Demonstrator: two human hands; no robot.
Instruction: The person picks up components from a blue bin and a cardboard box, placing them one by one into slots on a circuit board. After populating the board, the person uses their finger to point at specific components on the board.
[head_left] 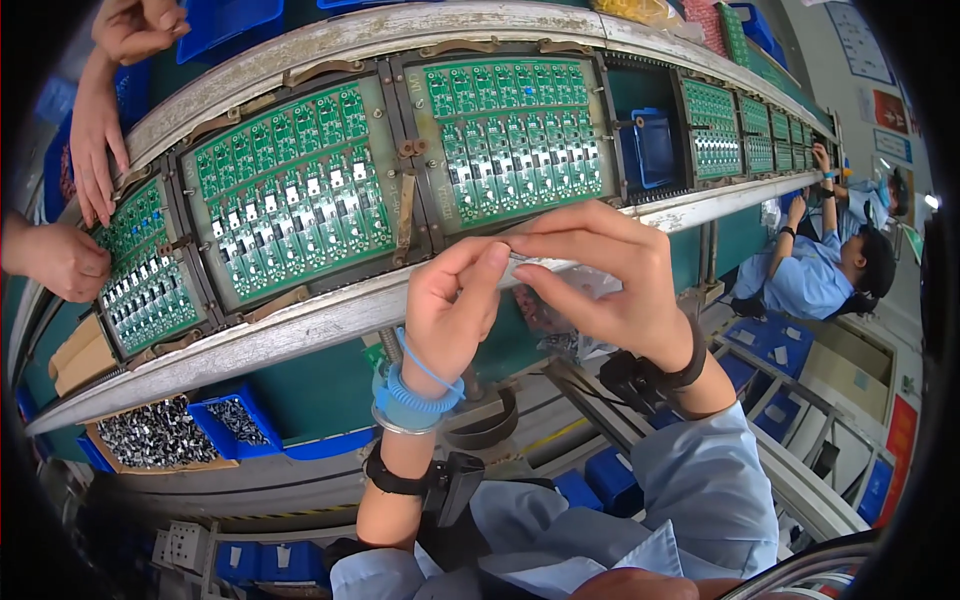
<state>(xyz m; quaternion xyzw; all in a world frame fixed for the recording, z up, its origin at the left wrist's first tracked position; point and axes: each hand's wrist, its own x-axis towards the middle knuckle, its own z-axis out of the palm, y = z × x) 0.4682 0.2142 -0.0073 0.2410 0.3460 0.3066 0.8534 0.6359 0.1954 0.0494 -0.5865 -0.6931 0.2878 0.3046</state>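
Observation:
My left hand (452, 310) and my right hand (622, 285) meet in front of the conveyor's near rail. Thumb and fingers of both are pinched together on a small silvery part (517, 256), too small and covered to name. A blue coiled wrist strap (425, 402) circles my left wrist. Just beyond my hands, a frame holds a panel of green circuit boards (515, 145) with rows of black and silvery components. To the left lies a second panel of green circuit boards (290, 185).
Another person's hands (70, 262) work at a panel on the far left. Below the near rail (330, 325) are a carton (155, 435) and a blue bin (240, 420) of small components. A blue tray (655, 148) sits between frames. Co-workers (810, 265) are at right.

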